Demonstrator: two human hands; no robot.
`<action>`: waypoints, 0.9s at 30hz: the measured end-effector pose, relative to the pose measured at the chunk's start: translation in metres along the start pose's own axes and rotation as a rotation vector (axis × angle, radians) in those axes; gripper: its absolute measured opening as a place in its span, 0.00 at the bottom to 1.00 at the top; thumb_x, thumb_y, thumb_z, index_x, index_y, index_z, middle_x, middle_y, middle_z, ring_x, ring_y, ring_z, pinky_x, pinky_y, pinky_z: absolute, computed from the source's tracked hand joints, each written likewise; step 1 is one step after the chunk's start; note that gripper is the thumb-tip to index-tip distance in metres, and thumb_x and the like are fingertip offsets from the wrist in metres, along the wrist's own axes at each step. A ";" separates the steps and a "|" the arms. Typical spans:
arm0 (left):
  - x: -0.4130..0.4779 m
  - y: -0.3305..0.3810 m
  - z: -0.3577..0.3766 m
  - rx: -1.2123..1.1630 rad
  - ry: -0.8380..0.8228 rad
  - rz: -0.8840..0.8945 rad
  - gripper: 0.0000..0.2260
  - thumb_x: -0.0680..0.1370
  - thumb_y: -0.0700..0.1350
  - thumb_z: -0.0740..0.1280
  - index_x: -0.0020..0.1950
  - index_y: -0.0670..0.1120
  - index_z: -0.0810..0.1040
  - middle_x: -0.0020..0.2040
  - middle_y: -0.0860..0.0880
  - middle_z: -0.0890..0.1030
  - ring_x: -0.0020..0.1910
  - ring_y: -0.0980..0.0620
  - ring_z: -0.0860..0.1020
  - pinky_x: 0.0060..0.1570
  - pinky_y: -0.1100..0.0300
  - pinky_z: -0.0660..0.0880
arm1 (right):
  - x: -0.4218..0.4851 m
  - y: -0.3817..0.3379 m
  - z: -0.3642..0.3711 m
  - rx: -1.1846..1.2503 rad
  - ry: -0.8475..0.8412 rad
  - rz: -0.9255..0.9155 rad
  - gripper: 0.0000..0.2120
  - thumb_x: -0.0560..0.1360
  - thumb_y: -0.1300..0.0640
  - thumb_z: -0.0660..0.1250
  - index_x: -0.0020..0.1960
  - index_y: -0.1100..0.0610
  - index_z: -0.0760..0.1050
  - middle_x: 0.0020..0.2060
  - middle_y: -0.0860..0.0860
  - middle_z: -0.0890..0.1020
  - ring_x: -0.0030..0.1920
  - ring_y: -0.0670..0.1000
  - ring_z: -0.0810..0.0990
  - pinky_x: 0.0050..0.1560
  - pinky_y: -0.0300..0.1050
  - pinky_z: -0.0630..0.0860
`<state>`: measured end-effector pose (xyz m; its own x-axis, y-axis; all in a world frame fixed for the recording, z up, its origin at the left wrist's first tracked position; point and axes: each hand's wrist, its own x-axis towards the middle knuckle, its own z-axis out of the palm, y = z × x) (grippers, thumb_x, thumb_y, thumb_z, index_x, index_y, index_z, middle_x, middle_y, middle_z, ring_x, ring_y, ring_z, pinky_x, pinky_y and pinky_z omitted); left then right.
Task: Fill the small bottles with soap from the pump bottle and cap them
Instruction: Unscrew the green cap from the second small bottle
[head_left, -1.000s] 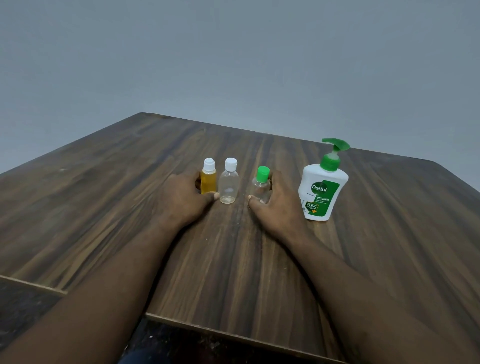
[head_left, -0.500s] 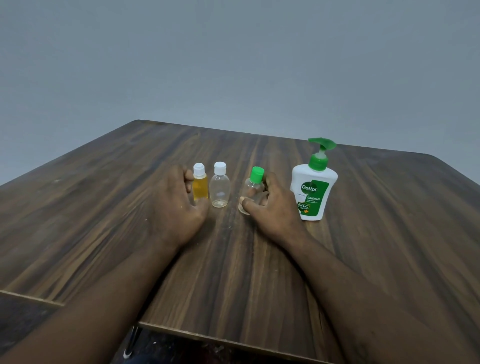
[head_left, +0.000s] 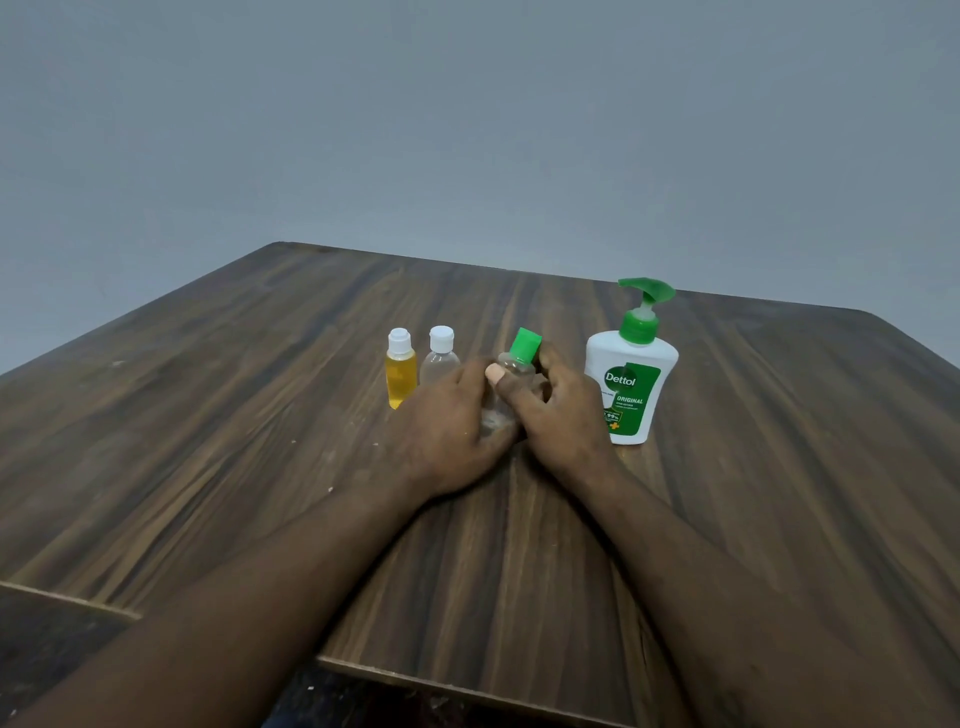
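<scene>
Since the earlier frame, the left hand (head_left: 447, 415) has come away from the yellow bottle (head_left: 401, 371) and crossed to the green-capped bottle (head_left: 511, 371), which now leans with its cap toward the right edge instead of standing upright.

A dark wood-grain tabletop (head_left: 208, 441) fills the lower half of the view, with a plain grey wall (head_left: 467, 130) beyond its far edge. Two bare forearms reach in from the near edge and meet around the middle of the tabletop. The left hand cups the lower left side of the green-capped bottle, fingers curled against it. The right hand (head_left: 563, 410) grips the same bottle from the right, its thumb laid across the clear front and its fingers curled behind. The bottle sits between the two hands, only its shoulder and green cap (head_left: 524, 345) rising above them.

A white pump bottle (head_left: 631, 384) with a green pump stands upright just beside the right hand, on the side toward the right edge. Just beyond the left hand's knuckles stand two capped small bottles, side by side: a white-capped clear bottle (head_left: 440, 353), partly hidden by the fingers, and the yellow bottle to its left.
</scene>
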<state>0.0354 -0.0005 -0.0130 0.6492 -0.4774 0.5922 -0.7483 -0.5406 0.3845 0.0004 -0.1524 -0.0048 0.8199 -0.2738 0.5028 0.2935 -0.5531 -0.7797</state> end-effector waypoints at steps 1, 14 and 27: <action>0.004 0.002 0.003 -0.014 0.016 0.009 0.20 0.77 0.55 0.66 0.65 0.46 0.74 0.52 0.48 0.82 0.47 0.46 0.79 0.41 0.55 0.72 | 0.000 -0.001 -0.001 0.023 0.014 0.015 0.19 0.72 0.35 0.70 0.50 0.50 0.81 0.38 0.44 0.85 0.39 0.44 0.83 0.42 0.44 0.79; 0.010 -0.005 0.007 -0.032 0.059 -0.039 0.22 0.76 0.56 0.73 0.63 0.48 0.71 0.53 0.49 0.80 0.47 0.49 0.77 0.40 0.52 0.76 | 0.000 -0.004 -0.002 -0.116 0.271 -0.007 0.18 0.75 0.39 0.75 0.41 0.52 0.75 0.28 0.45 0.78 0.31 0.45 0.78 0.33 0.40 0.73; 0.009 -0.014 0.012 -0.153 -0.027 0.052 0.21 0.77 0.48 0.74 0.63 0.43 0.71 0.53 0.53 0.75 0.49 0.52 0.76 0.46 0.58 0.71 | 0.002 -0.008 -0.009 -0.340 0.241 -0.303 0.16 0.79 0.45 0.68 0.40 0.50 0.65 0.29 0.46 0.72 0.30 0.52 0.71 0.31 0.47 0.65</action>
<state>0.0536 -0.0060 -0.0217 0.6110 -0.5217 0.5954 -0.7916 -0.4037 0.4586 -0.0046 -0.1560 0.0062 0.5749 -0.2131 0.7900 0.2911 -0.8490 -0.4409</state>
